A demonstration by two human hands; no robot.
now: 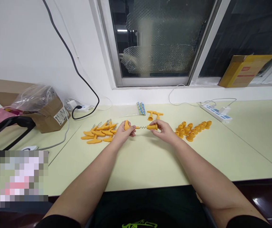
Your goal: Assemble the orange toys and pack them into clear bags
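A: Left hand [126, 130], status?
B: Closed. My thumb and fingers pinch a yellow T-handle [126, 125]. Its metal spiral [143, 127] sticks out toward my right, roughly level.

A: Right hand [162, 129]?
B: Fingers closed round the wide end of a ribbed yellow sleeve [152, 127], narrow end toward the spiral. Both parts are held over the counter [145, 161], between my hands.

A: Spiral inside the sleeve?
B: Tip is at the narrow end, roughly in line. Can't tell if it's in the hole. Bare coils show between the two parts.

A: What's to your left?
B: Pile of yellow corkscrews [99, 132], just beside my left hand. T-handles overlap, spirals mostly point to the back.

A: Right?
B: Group of yellow sleeves [191, 136], most standing wide end down, close together. Nearest ones are just beyond my right hand.

A: Behind your hands?
B: Two yellow T-topped pieces [150, 115], close together. Colourful packet [141, 108] just left of them, by the wall.

A: Rest?
B: White power strip [215, 113] at back right, plug in it. Another strip [83, 108] at back left, beside an open carton [52, 115] with a clear plastic bag [35, 96] on it. Yellow box [245, 71] on the window sill, leaning.
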